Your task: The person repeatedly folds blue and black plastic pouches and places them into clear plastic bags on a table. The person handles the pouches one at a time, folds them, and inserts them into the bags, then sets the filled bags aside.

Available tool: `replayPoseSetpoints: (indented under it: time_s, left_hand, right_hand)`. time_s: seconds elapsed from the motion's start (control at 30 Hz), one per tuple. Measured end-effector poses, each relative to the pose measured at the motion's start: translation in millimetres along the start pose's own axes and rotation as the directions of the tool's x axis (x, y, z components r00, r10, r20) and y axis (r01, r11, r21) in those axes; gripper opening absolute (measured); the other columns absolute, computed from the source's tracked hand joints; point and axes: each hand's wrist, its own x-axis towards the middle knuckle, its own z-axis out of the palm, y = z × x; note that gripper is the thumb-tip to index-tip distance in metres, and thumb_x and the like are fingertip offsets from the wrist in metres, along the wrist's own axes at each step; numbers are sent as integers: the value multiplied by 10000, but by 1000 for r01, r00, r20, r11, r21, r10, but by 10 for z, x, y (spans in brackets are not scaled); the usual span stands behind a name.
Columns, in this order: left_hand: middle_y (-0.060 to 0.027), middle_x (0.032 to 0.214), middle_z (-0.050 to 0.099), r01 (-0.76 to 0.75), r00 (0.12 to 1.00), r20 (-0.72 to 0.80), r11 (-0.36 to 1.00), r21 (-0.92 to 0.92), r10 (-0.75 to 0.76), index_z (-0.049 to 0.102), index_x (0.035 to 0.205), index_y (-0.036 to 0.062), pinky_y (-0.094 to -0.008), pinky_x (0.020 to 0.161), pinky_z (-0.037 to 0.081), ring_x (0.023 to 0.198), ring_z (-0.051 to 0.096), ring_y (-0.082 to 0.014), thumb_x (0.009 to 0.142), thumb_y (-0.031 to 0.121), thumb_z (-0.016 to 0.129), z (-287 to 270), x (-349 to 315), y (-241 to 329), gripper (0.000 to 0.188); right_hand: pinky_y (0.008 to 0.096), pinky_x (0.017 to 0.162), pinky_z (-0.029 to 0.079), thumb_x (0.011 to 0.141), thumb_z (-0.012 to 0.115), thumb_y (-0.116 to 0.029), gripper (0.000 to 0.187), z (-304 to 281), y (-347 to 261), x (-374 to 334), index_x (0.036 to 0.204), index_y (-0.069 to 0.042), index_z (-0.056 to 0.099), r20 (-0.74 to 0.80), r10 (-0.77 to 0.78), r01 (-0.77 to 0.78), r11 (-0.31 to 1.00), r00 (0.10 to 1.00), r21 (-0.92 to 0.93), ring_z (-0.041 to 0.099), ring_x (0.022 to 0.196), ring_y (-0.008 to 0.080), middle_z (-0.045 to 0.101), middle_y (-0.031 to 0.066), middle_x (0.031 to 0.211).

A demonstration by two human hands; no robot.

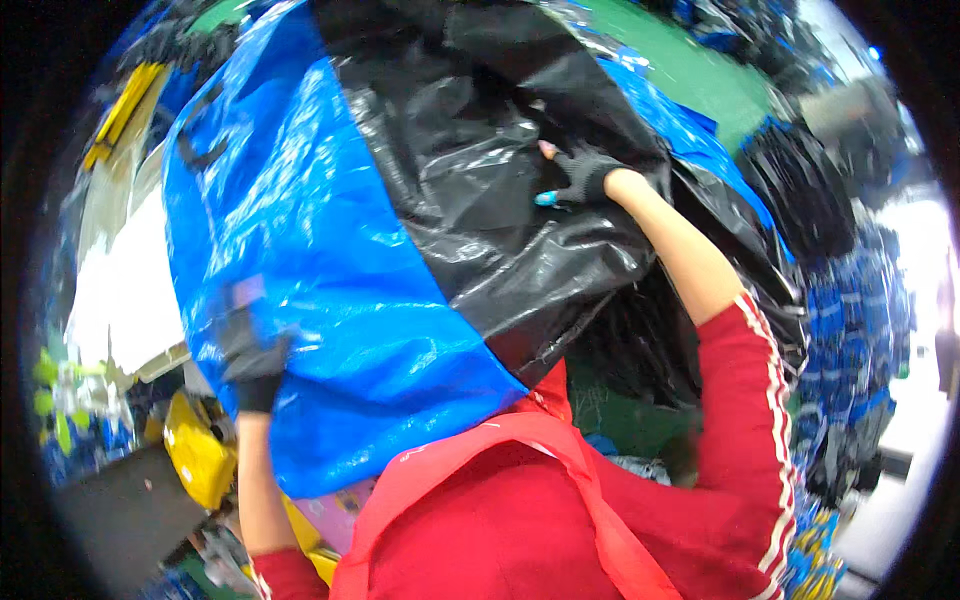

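Note:
A large glossy plastic-like sheet or bag, part blue (330, 270) and part black (450, 170), spreads out in front of me up to my apron. Where the two colours meet, a straight slanting line runs across it. My right hand (582, 174), in a dark grey glove with bare fingertip, lies on the black part with its fingers apart. A small turquoise spot shows at one fingertip; what it is I cannot make out. Over the left side of the blue part is my left hand (254, 350), in a dark glove, its fingers smeared by motion. A dark strap loop (205, 140) sits near the blue part's upper left edge.
Stacks of folded black (800, 185) and blue (850, 310) material stand at the right. White sheets (130, 290) and a yellow bar (125, 115) are at the left. A yellow machine-like part (197, 450) is at lower left. Green floor (690, 70) shows behind.

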Motion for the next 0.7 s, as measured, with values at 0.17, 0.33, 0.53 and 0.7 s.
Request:
replayPoseSetpoints:
  time_s: [0.17,0.33,0.53,0.7]
  left_hand:
    - [-128,1393,486,693,305,946,-655,-301,-111,360,1455,97,-392,964,448,1151,538,-285,1011,485,390,435,-2329,-219,591]
    - [-116,1163,593,675,420,787,-423,-604,-453,525,1221,39,-407,854,469,1003,592,-283,943,414,529,23,-2443,-629,467]
    - [-263,1009,635,812,475,663,578,-76,-579,580,1097,14,-462,825,480,976,612,-410,856,361,653,83,-1846,-829,429]
    - [-228,1278,555,122,985,-17,768,-629,-170,516,1297,29,-427,1035,399,1200,522,-372,839,305,647,-220,367,286,551]
  right_hand:
    - [494,1155,215,666,528,-860,1196,13,-57,43,1546,-181,89,104,73,-72,997,992,-8,186,1422,462,178,274,1546]
    - [442,1098,334,684,613,-764,1159,-140,198,-67,1527,-109,163,165,183,-191,981,969,36,412,1315,413,415,253,1433]
    - [407,997,450,700,674,-655,1079,-95,121,-323,1454,26,312,122,206,-207,978,971,-1,576,1152,379,576,257,1263]
    - [447,814,531,783,631,-327,409,-533,-603,-60,1039,-10,669,82,53,-40,987,995,-158,678,928,360,688,196,1028]
